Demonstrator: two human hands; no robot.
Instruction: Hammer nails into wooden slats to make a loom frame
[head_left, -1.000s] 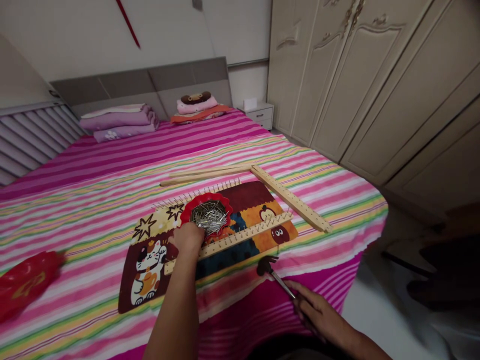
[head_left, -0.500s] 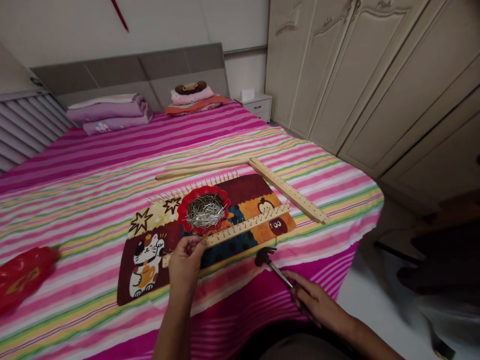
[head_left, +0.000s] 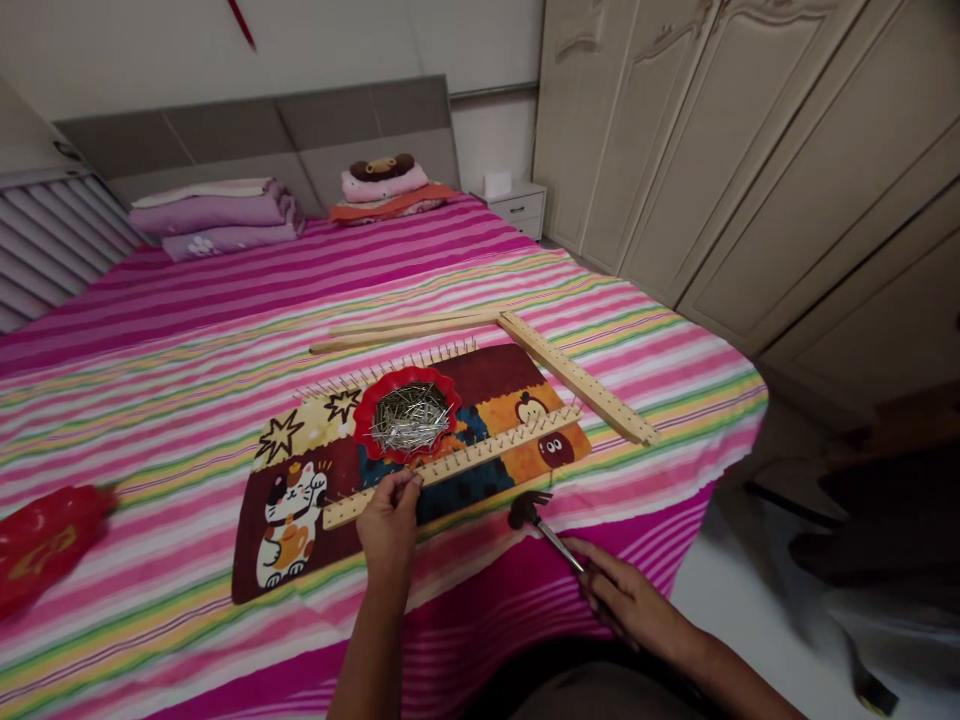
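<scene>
My left hand [head_left: 389,522] is pinched at the near edge of a wooden strip [head_left: 495,447]. Whatever lies between its fingertips is too small to make out. Nails stand along much of this strip, which lies slantwise across a patterned mat [head_left: 466,500]. Just beyond the fingers sits a red scalloped bowl [head_left: 364,425] full of loose nails [head_left: 412,418]. My right hand [head_left: 628,598] is closed round the handle of a claw hammer [head_left: 559,542]. The hammer's dark head is over the bed's near edge, to the right of the strip and apart from it.
Behind the bowl is another strip [head_left: 442,355] with upright nails. More wooden strips [head_left: 574,378] lie beyond the mat and to its right on the striped bedspread [head_left: 187,345]. A red plastic item [head_left: 45,545] lies at left. Folded bedding [head_left: 217,220] rests near the headboard.
My left hand has moved right along the strip, uncovering its left part. The right hand and the hammer have stayed almost still.
</scene>
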